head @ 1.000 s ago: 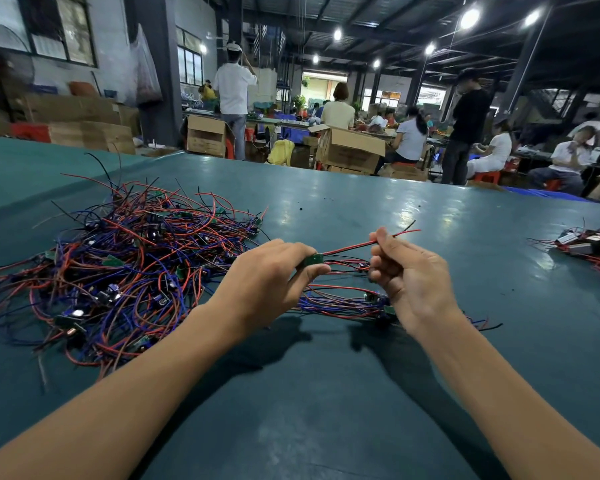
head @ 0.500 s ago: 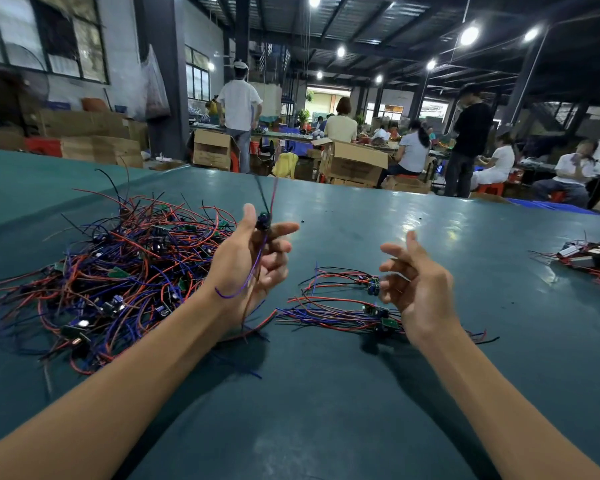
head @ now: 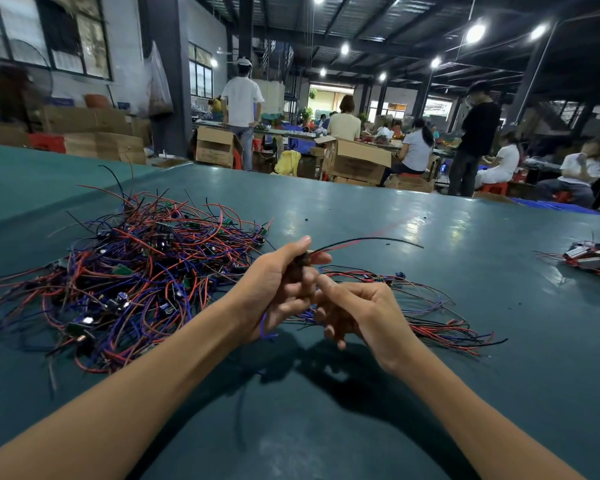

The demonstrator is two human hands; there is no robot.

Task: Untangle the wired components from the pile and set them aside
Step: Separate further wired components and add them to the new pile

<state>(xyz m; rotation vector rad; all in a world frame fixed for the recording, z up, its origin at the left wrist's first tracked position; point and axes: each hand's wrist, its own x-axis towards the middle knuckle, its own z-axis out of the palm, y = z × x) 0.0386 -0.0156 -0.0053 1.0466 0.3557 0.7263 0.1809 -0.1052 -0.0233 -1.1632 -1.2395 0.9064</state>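
Observation:
A big tangled pile of red, blue and black wired components (head: 136, 271) lies on the teal table at the left. A smaller, straighter bundle of wired components (head: 426, 313) lies to the right of my hands. My left hand (head: 278, 289) grips one small dark component between thumb and fingers; its red and black wires (head: 368, 241) stick out to the right and a blue wire hangs below the palm. My right hand (head: 357, 310) sits close against the left, fingers curled, its index fingertip touching the held piece. What the right fingers hold is hidden.
The teal table (head: 326, 427) spreads wide in front of me. Another small heap of parts with red wires (head: 593, 261) lies at the right edge. Beyond the far edge are cardboard boxes (head: 354, 161) and several people at work.
My left hand, which held a component up by its wires, has come down and turned toward the centre. My right hand has moved left from open in the air to meet it.

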